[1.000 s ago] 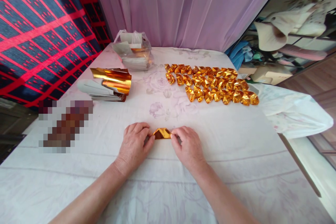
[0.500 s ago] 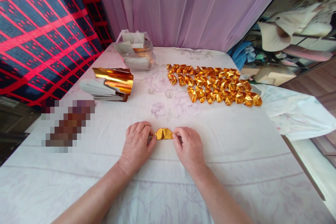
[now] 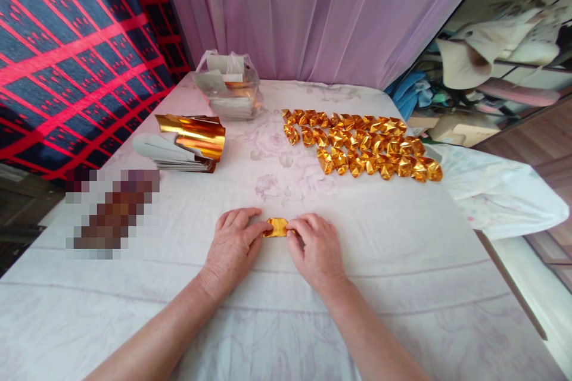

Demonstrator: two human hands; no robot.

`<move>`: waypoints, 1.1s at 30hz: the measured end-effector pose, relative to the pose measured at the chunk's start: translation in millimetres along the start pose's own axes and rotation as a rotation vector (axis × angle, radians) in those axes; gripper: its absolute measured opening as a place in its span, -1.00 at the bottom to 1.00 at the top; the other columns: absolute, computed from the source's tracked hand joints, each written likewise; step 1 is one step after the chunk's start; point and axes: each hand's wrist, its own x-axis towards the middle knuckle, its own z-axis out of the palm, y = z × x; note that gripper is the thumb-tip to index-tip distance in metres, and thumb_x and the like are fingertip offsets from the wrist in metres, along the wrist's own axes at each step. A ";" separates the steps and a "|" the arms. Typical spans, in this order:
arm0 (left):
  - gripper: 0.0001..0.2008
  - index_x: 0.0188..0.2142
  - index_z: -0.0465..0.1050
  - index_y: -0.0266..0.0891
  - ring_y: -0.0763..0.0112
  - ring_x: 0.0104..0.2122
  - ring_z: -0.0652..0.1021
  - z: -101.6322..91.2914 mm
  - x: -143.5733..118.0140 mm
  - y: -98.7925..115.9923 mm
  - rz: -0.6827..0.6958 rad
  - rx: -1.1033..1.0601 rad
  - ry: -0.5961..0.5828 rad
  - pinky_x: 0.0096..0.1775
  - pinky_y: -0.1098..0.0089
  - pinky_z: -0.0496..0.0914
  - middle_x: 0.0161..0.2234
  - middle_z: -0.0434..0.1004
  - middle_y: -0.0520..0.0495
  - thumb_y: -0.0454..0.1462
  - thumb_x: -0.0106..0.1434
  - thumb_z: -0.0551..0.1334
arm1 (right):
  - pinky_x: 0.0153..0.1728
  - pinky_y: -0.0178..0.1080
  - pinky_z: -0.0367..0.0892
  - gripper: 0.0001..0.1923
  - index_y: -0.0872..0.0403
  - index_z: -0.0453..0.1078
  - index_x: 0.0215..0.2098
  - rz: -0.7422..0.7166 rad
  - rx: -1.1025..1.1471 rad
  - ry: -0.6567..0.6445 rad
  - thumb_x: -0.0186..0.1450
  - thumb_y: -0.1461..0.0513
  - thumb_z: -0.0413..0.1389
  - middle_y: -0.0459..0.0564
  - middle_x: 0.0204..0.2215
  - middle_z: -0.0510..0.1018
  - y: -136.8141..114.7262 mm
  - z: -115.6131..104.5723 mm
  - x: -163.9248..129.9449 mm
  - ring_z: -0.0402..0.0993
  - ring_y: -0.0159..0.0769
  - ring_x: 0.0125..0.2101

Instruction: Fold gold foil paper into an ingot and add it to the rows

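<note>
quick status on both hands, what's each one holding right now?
Left hand: closed, fingertips pinching the left end of the gold foil piece on the white cloth.
Right hand: closed, pinching the right end of the same piece.

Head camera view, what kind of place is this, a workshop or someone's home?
Most likely a room in a home, with a table used for craft work. A flowered cloth covers the table, a lilac curtain hangs behind it, and folded clothes and a hat sit on shelves at the right.

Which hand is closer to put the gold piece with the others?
Probably the right hand: both hands pinch the gold piece, but the folded pile lies on the right, beyond it.
</note>
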 end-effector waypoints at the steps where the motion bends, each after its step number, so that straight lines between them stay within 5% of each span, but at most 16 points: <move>1: -0.74 -0.13 0.56 -0.04 0.18 -0.03 0.45 0.1 0.4 0.5 -0.008 -0.004 0.002 0.00 0.09 0.33 0.00 0.48 -0.09 -0.35 0.31 0.15 | -0.27 -0.19 0.17 -0.93 0.00 0.46 -0.31 0.008 -0.005 0.001 0.30 0.25 0.12 -0.03 -0.34 0.49 -1.7 -0.2 1.2 0.41 -0.25 -0.30; 14: -0.82 -0.29 0.55 -0.11 0.13 -0.06 0.46 8.6 10.8 9.2 -0.146 -0.011 0.030 -0.02 0.04 0.28 -0.11 0.51 -0.08 -0.08 0.25 0.32 | -0.32 -0.20 0.10 -0.87 0.01 0.41 -0.37 0.068 -0.073 -0.003 0.29 0.15 0.21 -0.05 -0.39 0.49 -4.9 2.7 5.7 0.40 -0.23 -0.33; 18: -0.87 -0.31 0.53 -0.12 0.14 -0.09 0.46 10.4 12.8 11.4 -0.149 0.000 0.052 -0.04 0.05 0.27 -0.14 0.51 -0.07 -0.13 0.23 0.34 | -0.31 -0.22 0.15 -0.94 0.00 0.45 -0.33 0.050 0.030 -0.034 0.31 0.26 0.16 -0.07 -0.37 0.53 5.1 4.0 4.9 0.44 -0.26 -0.30; 25: -0.93 -0.30 0.55 -0.10 0.16 -0.05 0.46 7.2 14.1 9.9 -0.200 -0.004 -0.017 0.02 0.07 0.26 -0.09 0.51 -0.06 -0.22 0.25 0.28 | -0.21 -0.25 0.28 -0.79 0.01 0.53 -0.25 0.025 0.144 -0.054 0.31 0.36 0.07 -0.05 -0.31 0.56 18.5 6.7 2.6 0.48 -0.28 -0.27; 33: -0.72 -0.15 0.60 0.05 0.17 0.06 0.44 4.1 8.2 -13.1 -0.120 -0.041 -0.102 0.06 0.09 0.30 0.05 0.48 -0.03 -0.34 0.29 0.18 | -0.17 -0.24 0.31 -0.68 -0.01 0.55 -0.18 0.007 0.127 -0.084 0.28 0.42 0.02 -0.01 -0.27 0.57 21.2 7.1 3.3 0.49 -0.26 -0.23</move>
